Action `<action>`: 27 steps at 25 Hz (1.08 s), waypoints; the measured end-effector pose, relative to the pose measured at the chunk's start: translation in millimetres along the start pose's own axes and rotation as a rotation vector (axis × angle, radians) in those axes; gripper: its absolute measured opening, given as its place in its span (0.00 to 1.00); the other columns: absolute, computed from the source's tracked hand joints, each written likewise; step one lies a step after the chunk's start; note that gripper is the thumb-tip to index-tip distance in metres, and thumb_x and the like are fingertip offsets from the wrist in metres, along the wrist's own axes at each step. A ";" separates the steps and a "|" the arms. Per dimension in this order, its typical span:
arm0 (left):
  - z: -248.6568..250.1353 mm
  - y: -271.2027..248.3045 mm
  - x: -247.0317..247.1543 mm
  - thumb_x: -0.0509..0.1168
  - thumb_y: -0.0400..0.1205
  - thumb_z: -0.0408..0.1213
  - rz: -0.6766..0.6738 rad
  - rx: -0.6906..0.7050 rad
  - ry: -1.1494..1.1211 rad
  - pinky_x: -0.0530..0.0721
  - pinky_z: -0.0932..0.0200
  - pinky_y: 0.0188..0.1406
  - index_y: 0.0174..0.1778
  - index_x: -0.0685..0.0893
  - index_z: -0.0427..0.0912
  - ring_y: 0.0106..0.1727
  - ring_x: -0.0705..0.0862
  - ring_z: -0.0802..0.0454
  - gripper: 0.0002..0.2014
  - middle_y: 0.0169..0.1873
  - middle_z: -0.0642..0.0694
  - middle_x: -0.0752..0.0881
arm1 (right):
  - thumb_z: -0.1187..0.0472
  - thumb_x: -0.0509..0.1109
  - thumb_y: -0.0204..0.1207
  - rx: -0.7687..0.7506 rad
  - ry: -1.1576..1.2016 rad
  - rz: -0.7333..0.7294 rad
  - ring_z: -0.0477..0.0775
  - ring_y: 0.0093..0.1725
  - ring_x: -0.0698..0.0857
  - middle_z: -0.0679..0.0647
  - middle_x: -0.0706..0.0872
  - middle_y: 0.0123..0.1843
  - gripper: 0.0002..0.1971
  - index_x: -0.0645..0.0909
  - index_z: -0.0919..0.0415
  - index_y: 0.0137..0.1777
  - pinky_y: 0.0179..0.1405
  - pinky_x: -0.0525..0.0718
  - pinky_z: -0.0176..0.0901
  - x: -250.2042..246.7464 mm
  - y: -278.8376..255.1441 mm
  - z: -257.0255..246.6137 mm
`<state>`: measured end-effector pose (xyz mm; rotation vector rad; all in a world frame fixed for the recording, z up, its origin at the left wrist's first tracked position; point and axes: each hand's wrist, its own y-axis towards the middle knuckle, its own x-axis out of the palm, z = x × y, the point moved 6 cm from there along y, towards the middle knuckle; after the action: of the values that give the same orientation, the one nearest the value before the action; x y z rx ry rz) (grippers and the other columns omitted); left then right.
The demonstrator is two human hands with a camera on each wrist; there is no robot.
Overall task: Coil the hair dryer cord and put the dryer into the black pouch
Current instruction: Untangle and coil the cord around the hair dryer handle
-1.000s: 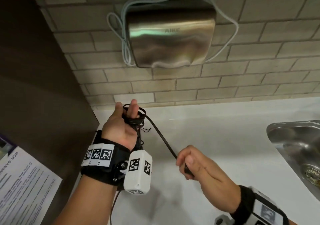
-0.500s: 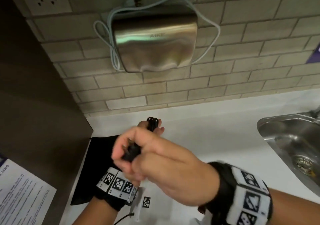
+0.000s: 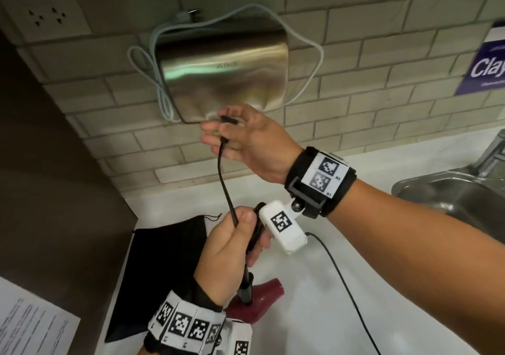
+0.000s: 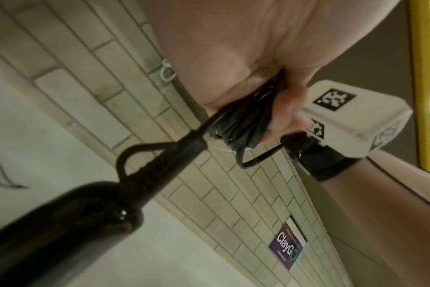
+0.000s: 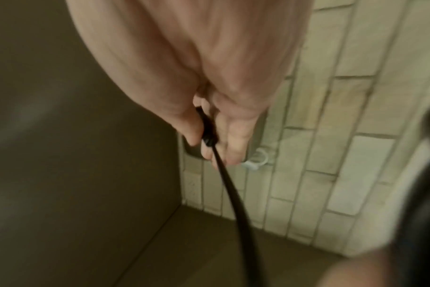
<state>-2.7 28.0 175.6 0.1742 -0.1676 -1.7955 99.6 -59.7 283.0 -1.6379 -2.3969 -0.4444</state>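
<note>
One maroon hair dryer (image 3: 261, 298) hangs above the white counter (image 3: 314, 313), its black cord (image 3: 224, 188) coiled in the left hand (image 3: 232, 248), fingers curled round the bundle. Right hand (image 3: 246, 139) pinches the plug end. One black pouch (image 3: 158, 270) lies flat at the counter's left edge.

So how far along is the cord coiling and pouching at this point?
Mostly coiled: the left hand grips a bundle of cord loops. In hand: the right hand pinches the plug end, one short stretch still uncoiled. Left: the hair dryer is not yet inside the black pouch, which lies flat.
</note>
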 end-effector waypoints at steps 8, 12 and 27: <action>-9.8 14.2 -16.4 0.61 0.86 0.51 0.134 -0.186 -0.331 0.74 0.56 0.31 0.51 0.79 0.33 0.20 0.65 0.58 0.20 0.24 0.52 0.71 | 0.51 0.75 0.84 0.239 -0.581 -0.033 0.48 0.34 0.85 0.52 0.90 0.39 0.11 0.85 0.61 0.52 0.29 0.83 0.42 -59.3 -34.3 74.3; -19.7 24.7 -19.6 0.60 0.87 0.50 0.067 -0.292 -0.594 0.76 0.59 0.28 0.45 0.83 0.36 0.17 0.64 0.59 0.19 0.23 0.52 0.69 | 0.53 0.69 0.86 0.368 -0.415 -0.088 0.60 0.46 0.81 0.63 0.85 0.45 0.12 0.87 0.63 0.53 0.52 0.80 0.57 -57.3 -49.2 113.5; -35.9 35.0 -37.6 0.72 0.78 0.51 0.331 -0.111 0.014 0.85 0.49 0.32 0.56 0.81 0.48 0.28 0.82 0.47 0.16 0.35 0.45 0.87 | 0.56 0.65 0.85 0.577 0.082 0.027 0.44 0.18 0.59 0.55 0.76 0.37 0.05 0.79 0.56 0.53 0.24 0.67 0.38 -61.3 -62.4 147.1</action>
<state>46.6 55.8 148.8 0.0742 -0.0806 -1.4693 63.9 -81.6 117.1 -1.3528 -2.1572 0.1750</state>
